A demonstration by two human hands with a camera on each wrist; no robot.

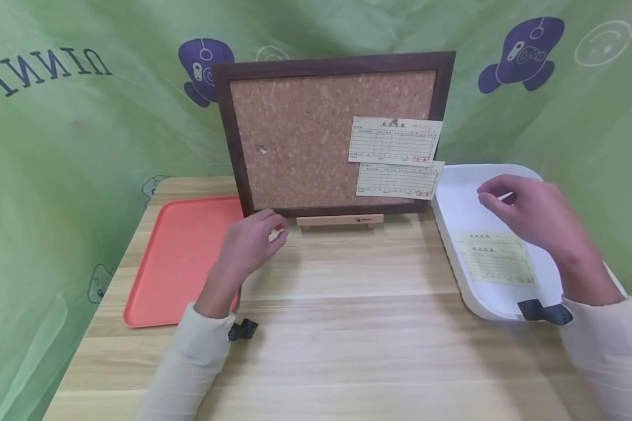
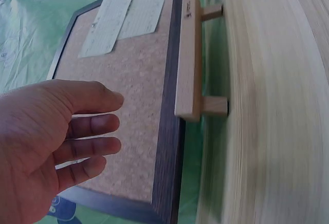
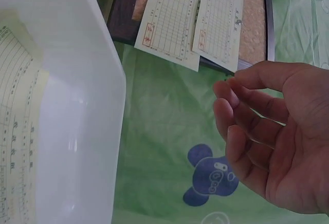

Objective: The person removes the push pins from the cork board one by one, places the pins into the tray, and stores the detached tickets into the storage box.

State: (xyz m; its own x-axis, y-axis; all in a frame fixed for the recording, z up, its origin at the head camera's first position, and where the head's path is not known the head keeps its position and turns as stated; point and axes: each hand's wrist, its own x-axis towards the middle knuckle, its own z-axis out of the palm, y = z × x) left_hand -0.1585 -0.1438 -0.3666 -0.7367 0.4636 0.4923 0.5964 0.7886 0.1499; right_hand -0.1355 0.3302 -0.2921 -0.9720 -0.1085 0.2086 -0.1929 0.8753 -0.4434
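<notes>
My left hand [image 1: 253,242] hovers over the right edge of the red tray, near the lower left corner of the corkboard [image 1: 305,140]. Its fingers are loosely bent with nothing between them. Above the white tray [image 1: 450,234] is my right hand [image 1: 529,213], thumb and forefinger tips close together and the other fingers curled. No held thing shows there. Two printed slips hang at the corkboard's right side: an upper slip [image 1: 395,140] with a pin at its top, overlapping a lower slip [image 1: 397,181]. More slips [image 1: 497,260] lie overlapped inside the white tray.
A red tray [image 1: 181,257] lies on the left of the wooden table [image 1: 337,339]. The corkboard leans back on a small wooden stand [image 1: 339,220]. A small silvery cluster [image 1: 263,150] sits on the cork's left part. Green printed cloth [image 1: 110,128] hangs behind.
</notes>
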